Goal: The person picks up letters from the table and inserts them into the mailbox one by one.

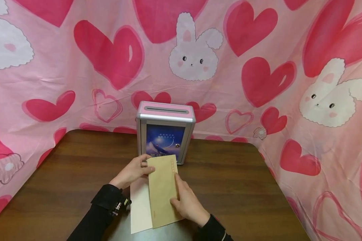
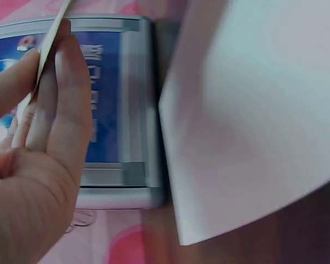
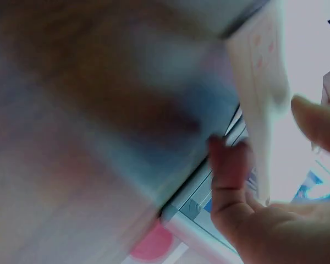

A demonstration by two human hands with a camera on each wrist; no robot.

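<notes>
A tan paper envelope [image 1: 163, 194] with small red boxes along one edge is held upright between the two hands in the head view. My left hand [image 1: 132, 172] pinches its upper left edge, thumb in front; the left wrist view shows the thin edge between thumb and fingers [image 2: 69, 93]. Along the right edge my right hand [image 1: 188, 202] grips the envelope, thumb across its front and fingers [image 3: 231, 181] behind. A plain white paper piece [image 1: 140, 207] sticks out from behind the envelope on the left, partly hidden by it.
Just beyond the hands stands a metal-framed box [image 1: 141, 134] with a pink top, a slot [image 1: 166, 109], a blue picture on its door and a small lock [image 1: 177, 145]. A brown wooden table [image 1: 229, 180] lies beneath. Pink cloth [image 1: 157, 83] with hearts and rabbits hangs around it.
</notes>
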